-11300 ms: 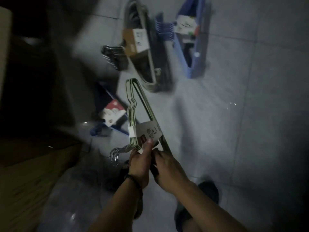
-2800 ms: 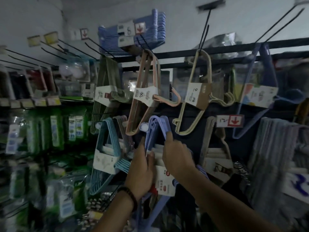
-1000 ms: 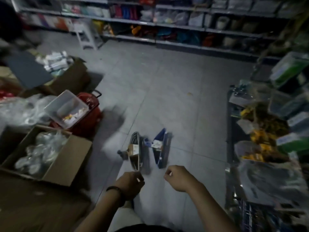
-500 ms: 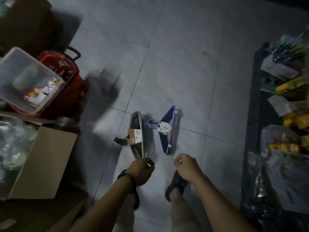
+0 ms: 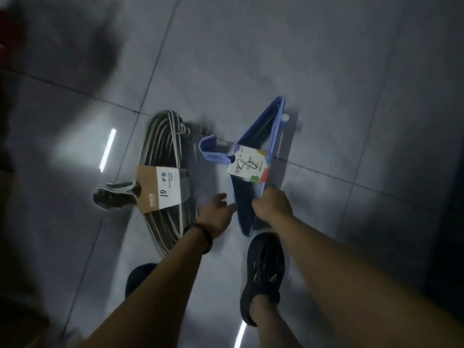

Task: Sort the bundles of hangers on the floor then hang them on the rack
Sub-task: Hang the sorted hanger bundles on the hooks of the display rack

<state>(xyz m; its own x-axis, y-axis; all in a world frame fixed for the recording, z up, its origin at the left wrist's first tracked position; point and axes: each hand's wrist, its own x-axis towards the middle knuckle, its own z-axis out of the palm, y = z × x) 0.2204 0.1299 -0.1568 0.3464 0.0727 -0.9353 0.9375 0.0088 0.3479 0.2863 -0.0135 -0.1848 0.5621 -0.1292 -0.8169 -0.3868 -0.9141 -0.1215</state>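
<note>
Both of your hands have come down since half a second ago, when they hung as loose fists above the two bundles. Now your right hand [image 5: 272, 205] is curled round the near end of the blue bundle [image 5: 266, 131], just below its white label [image 5: 248, 167]. Your left hand [image 5: 216, 215] reaches in beside it with fingers loosely straight and holds nothing. Its fingertips lie at the blue bundle's near edge, but blur keeps me from telling whether they touch.

The blue bundle appears to rest on the floor [image 5: 326, 71], tipped up on its edge, with its hooks pointing left toward the dark bundle [image 5: 163, 146]. That one lies just beside it, brown card label [image 5: 158, 188] facing up, with no hand on it. Your right shoe [image 5: 265, 267] stands close behind the blue bundle.

You are at the pick-up step, as I judge it: you have claimed the blue bundle for the rack, and the dark one waits its turn. The rack itself is out of view.

Next, bring your left hand onto the blue bundle, probably near the hooks or the label, so the hangers stay together as one pack. Lift it straight up before you turn away, because its hooks sit close to the dark bundle and could snag it.
</note>
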